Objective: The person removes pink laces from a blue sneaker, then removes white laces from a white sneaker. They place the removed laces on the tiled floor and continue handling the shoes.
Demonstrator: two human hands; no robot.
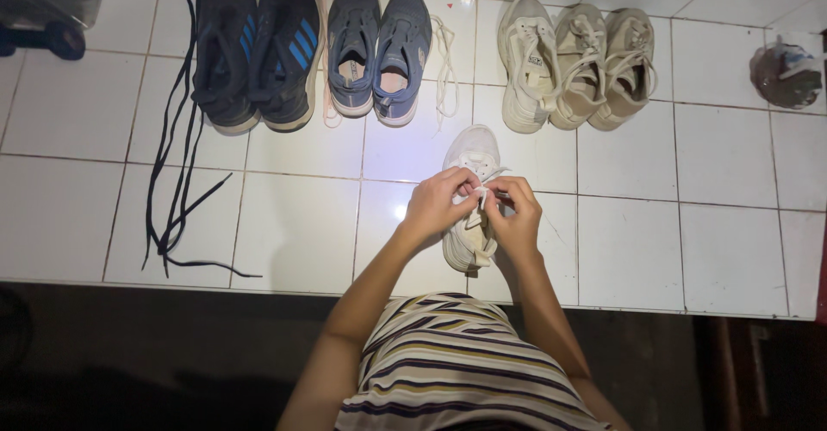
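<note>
At the frame's centre, your left hand (438,203) and right hand (515,216) pinch the white lace (479,192) of the white sneaker (471,160), fingers closed.

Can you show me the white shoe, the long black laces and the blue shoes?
White fabric shoe (473,151), head view, toe.
Long black loose laces (177,181), head view, middle strands.
Grey-blue pair of sneakers (379,52), head view, inner sides.

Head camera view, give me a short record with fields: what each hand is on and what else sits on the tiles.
left hand: pinching the white lace on the white shoe
right hand: on the same lace, beside the left
surface: white tiled floor
back row: dark pair with blue stripes, grey-blue pair, three beige shoes
loose: black laces
</note>
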